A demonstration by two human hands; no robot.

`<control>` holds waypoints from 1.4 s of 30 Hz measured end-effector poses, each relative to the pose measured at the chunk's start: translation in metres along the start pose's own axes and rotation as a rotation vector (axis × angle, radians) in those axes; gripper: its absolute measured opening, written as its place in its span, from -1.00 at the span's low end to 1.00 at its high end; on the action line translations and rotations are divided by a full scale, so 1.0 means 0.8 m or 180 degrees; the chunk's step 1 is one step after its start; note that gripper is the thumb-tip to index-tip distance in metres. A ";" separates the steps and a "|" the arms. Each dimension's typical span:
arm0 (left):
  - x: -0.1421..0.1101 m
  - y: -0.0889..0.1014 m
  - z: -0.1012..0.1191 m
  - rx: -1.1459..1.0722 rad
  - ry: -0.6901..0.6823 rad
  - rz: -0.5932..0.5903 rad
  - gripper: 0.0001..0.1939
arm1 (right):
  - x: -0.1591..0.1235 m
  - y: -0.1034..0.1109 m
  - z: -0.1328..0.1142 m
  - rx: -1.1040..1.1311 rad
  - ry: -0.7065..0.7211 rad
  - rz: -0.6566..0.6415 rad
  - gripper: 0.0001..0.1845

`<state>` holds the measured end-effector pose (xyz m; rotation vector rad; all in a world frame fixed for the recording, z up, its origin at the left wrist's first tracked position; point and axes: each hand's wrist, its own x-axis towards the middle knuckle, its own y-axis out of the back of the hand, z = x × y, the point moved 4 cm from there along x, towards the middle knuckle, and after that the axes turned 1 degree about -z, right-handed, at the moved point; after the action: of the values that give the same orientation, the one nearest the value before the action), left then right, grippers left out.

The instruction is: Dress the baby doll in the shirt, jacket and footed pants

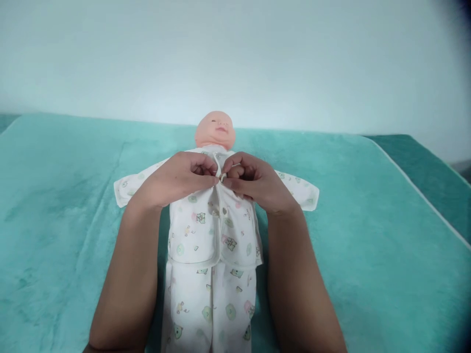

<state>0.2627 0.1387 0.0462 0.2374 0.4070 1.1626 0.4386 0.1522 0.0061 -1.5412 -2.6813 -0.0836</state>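
Note:
A baby doll (216,128) lies on its back on a teal blanket (59,206), head pointing away from me. It wears a white printed top (206,230) and matching trousers (209,309). My left hand (176,177) and my right hand (257,182) meet over the doll's chest. Both pinch the edges of the top's front opening at a small snap button (222,178) between my fingertips. Two more snaps show lower on the placket. The doll's sleeves stretch out to either side beneath my wrists.
The teal blanket covers a wide flat surface that ends at a pale wall (235,54) behind the doll. A white edge (415,186) runs along the right side, with darker teal cloth (423,162) beyond it.

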 end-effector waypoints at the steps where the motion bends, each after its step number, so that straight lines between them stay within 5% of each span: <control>1: -0.001 0.001 0.001 -0.0028 -0.0035 0.0099 -0.91 | 0.000 0.001 0.000 0.0045 0.0015 0.0014 -0.79; 5: -0.004 0.001 0.007 0.0028 -0.0253 0.0376 -0.78 | 0.001 0.002 0.002 0.0158 0.0060 0.0045 -0.76; 16: -0.008 0.004 0.007 0.0981 -0.0176 0.0553 -0.81 | -0.003 0.000 -0.011 -0.0290 -0.0100 0.0079 -0.61; 25: -0.039 -0.009 0.027 0.1494 -0.0127 -0.0791 -0.82 | -0.043 -0.034 -0.062 -0.2131 -0.0654 -0.0486 -0.59; 42: -0.027 -0.014 0.023 0.1929 -0.0124 -0.1089 -0.79 | -0.038 -0.043 -0.065 -0.3064 -0.0930 -0.0805 -0.76</control>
<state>0.2729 0.1149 0.0624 0.6876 0.7310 0.6742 0.4245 0.1051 0.0555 -1.3875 -3.2546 -1.4392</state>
